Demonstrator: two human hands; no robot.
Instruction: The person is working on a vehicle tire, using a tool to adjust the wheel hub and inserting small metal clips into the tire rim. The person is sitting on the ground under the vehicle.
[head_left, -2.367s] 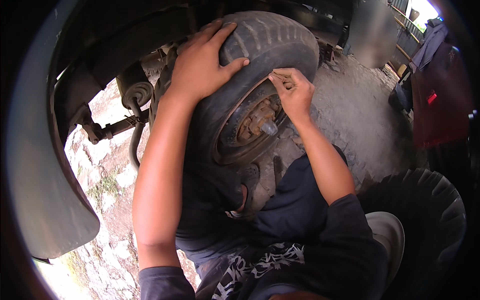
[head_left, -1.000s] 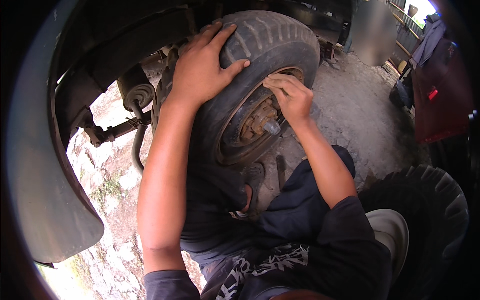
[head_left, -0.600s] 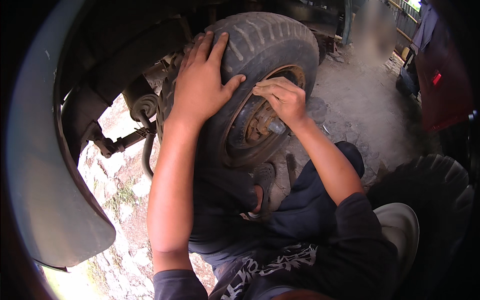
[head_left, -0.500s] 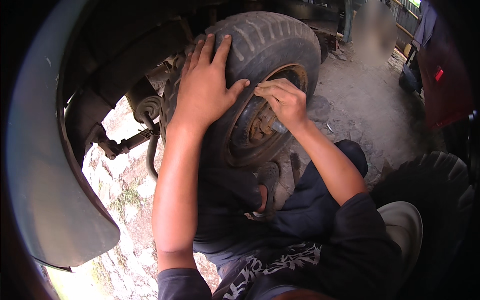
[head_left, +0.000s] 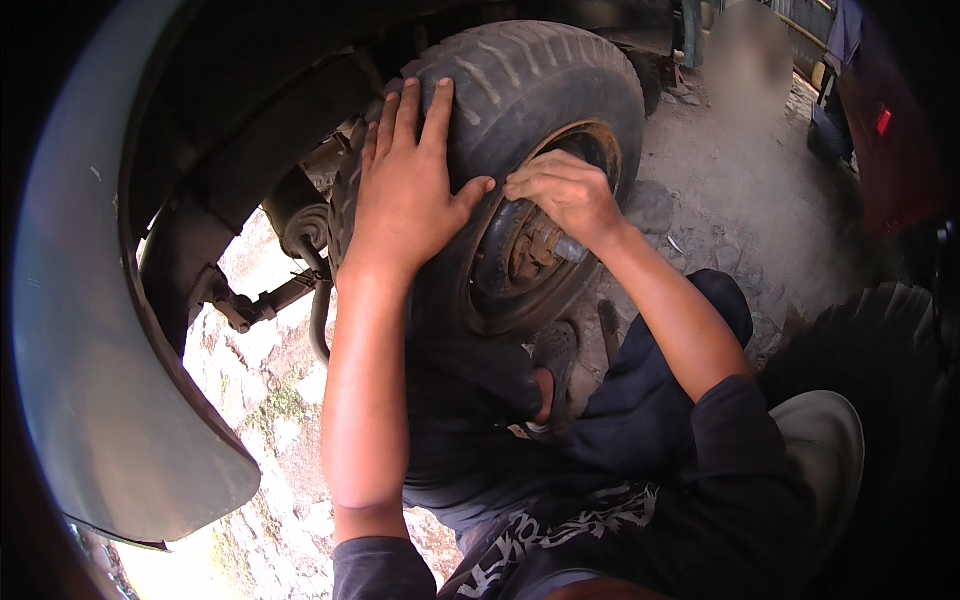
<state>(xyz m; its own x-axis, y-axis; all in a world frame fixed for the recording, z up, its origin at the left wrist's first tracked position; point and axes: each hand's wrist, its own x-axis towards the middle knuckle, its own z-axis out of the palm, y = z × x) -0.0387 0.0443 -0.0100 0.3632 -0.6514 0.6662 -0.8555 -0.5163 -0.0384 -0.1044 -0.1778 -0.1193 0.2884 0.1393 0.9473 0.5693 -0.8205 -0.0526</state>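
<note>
A large black truck tyre (head_left: 520, 75) stands upright in front of me, mounted on a rusty wheel rim (head_left: 610, 150) with a brown hub (head_left: 540, 245) at its centre. My left hand (head_left: 408, 195) lies flat against the tyre's sidewall and tread edge, fingers spread, thumb pointing toward the rim. Over the upper left of the rim, my right hand (head_left: 570, 195) has its fingertips pinched together close to where the tyre meets the metal. Whatever those fingers grip, if anything, is hidden.
A grey fender (head_left: 130, 400) curves along the left. Behind the tyre runs the dark vehicle underside with a hose (head_left: 320, 320). Another tyre (head_left: 860, 350) and a pale round seat (head_left: 825, 440) are at the right. A dark flat bar (head_left: 608, 330) lies near my shoe (head_left: 553, 365).
The view has shifted slightly. Against the tyre, both hands now sit a little nearer to me and farther left; left stays flat, right stays pinched.
</note>
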